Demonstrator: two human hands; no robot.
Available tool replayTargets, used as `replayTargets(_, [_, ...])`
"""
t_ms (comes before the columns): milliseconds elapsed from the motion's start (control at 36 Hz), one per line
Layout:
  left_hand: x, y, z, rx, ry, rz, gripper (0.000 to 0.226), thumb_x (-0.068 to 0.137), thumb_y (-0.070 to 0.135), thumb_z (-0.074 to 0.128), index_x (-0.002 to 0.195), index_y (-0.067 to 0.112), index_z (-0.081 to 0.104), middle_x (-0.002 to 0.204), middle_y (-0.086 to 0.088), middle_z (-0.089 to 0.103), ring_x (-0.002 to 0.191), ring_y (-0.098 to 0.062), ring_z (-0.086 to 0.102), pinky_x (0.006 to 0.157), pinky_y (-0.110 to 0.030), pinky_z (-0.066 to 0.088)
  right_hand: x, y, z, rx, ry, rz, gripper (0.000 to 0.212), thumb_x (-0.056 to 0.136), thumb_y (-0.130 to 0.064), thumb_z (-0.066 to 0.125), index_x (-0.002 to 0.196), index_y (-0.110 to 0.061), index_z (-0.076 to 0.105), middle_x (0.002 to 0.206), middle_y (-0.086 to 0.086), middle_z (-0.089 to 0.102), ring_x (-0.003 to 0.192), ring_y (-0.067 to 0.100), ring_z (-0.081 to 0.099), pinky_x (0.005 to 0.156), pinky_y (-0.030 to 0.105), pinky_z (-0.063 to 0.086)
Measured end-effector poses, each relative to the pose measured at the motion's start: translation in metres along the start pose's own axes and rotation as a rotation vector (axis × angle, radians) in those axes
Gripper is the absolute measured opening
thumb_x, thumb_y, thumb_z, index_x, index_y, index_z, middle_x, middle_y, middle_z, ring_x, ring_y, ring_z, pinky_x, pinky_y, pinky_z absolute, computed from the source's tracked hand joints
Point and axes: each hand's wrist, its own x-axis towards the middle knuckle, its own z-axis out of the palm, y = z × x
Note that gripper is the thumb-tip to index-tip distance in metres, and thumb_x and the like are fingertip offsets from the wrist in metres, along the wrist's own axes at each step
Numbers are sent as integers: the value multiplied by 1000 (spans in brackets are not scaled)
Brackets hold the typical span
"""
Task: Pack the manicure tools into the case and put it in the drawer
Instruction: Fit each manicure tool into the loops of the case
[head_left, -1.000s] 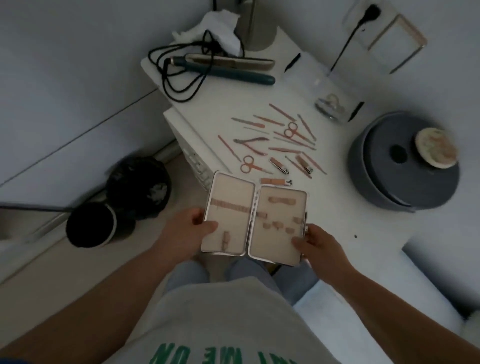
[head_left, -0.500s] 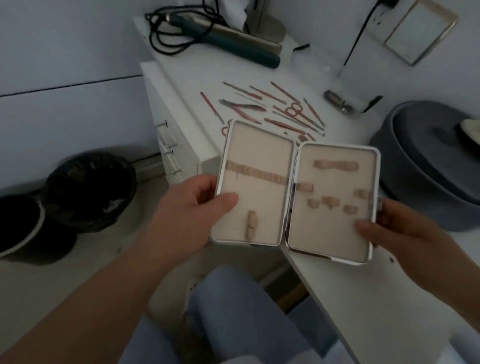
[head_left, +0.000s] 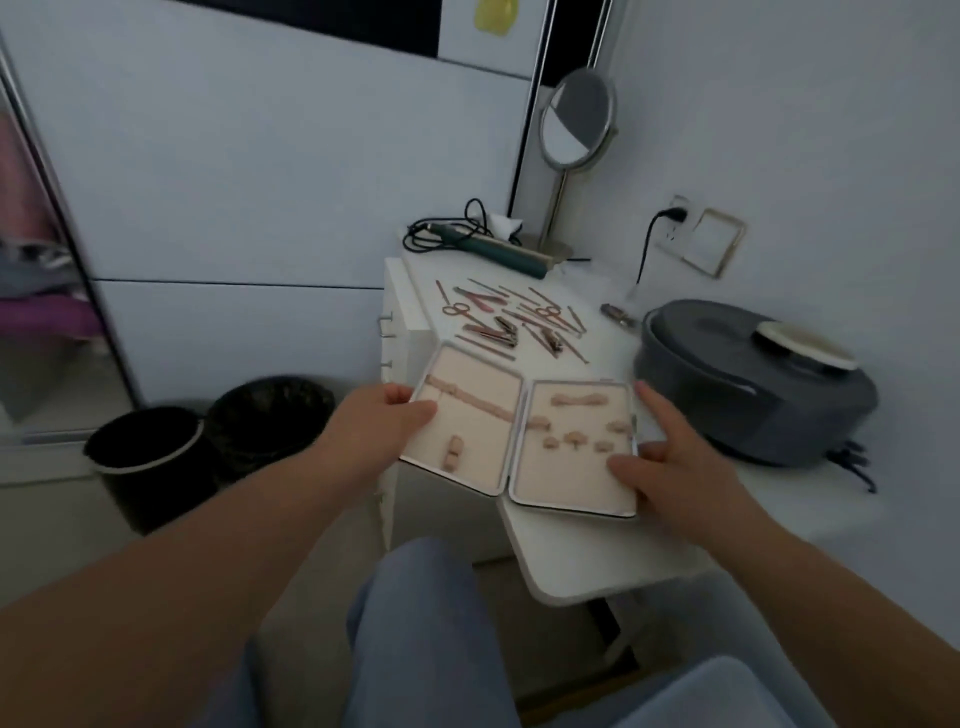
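An open manicure case (head_left: 524, 434) with a pale pink lining and empty elastic loops lies spread flat at the near edge of the white table (head_left: 597, 551). My left hand (head_left: 382, 426) grips its left half, thumb on the lining, with that half hanging past the table's edge. My right hand (head_left: 660, 452) holds the right half, thumb on the lining and fingers along the outer rim. Several rose-gold manicure tools (head_left: 511, 322) lie loose on the table beyond the case. The white drawer unit (head_left: 400, 327) with small handles stands under the table's left end.
A grey round appliance (head_left: 748, 374) with a cream disc on top sits right of the case. At the table's back lie a teal hair iron (head_left: 498, 252) with coiled cord and a round standing mirror (head_left: 574, 130). Two black bins (head_left: 208, 441) stand on the floor at left.
The view has tilted up and pulled back. Both hands have brought the open case lower, so its right half now lies on the table's near edge.
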Motion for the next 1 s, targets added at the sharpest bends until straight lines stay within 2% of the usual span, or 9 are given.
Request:
replayTargets(83, [6,-7,3,123,59,58,16,82,15,62,96,11,68,86,-6,71,76,-20,67,75,-33,53,-2,10,2,-112,15,-65,45,82,-29,60,123,-43,51,81,-15,60,66,2,57,60,16,41])
replayTargets(167, [11,-10,3,282,136,114,33,81,20,63,113,14,58,93,-3,65,73,-12,62,65,-25,48,-4,16,5,-223,41,-126,35,82,-36,57,117,-38,58,81,-14,55,72,5,52,65,19,37])
replayTargets(306, [-8,-6,5,676,152,312,50,73,38,61,119,19,55,120,-6,57,108,-21,53,95,-33,40,-4,21,8,-330,54,-180,39,84,-44,51,123,-42,52,73,-22,45,65,-6,44,54,9,28])
replayTargets(444, [-40,-4,27,941,22,633,57,73,51,48,124,25,53,136,0,47,127,-16,38,106,-30,22,5,18,12,-396,-21,-157,44,84,-51,49,127,-44,47,73,-23,44,69,-2,47,56,12,32])
replayTargets(528, [-32,-10,35,1029,-129,646,54,83,59,38,134,40,35,145,9,33,132,-8,22,102,-21,7,15,14,17,-449,-75,-161,45,83,-54,48,128,-47,44,73,-23,42,70,-3,45,57,13,30])
replayTargets(611, [-18,-15,35,1091,-144,615,51,85,62,30,134,46,27,145,14,28,133,-6,17,107,-31,-8,23,9,19,-495,-132,-161,47,82,-57,49,127,-47,43,73,-22,43,74,-1,47,58,15,32])
replayTargets(722, [-7,-16,33,1086,-133,573,57,78,67,20,129,47,35,141,17,31,131,-2,16,108,-40,-17,34,-1,15,-498,-142,-186,35,81,-56,50,115,-47,53,66,-14,55,66,0,51,54,17,32])
replayTargets(833, [1,-10,32,1053,-105,544,61,71,70,20,122,48,44,137,21,35,129,2,20,109,-39,-16,52,-8,18,-549,19,-308,30,77,-57,46,101,-45,60,72,-19,50,69,-2,47,55,15,29])
replayTargets(1000, [7,-7,37,1059,-73,515,53,69,64,32,116,47,48,127,26,39,123,4,27,108,-33,-16,79,-3,25,-515,-105,-429,35,79,-46,58,114,-39,61,110,-22,40,111,1,41,93,18,34])
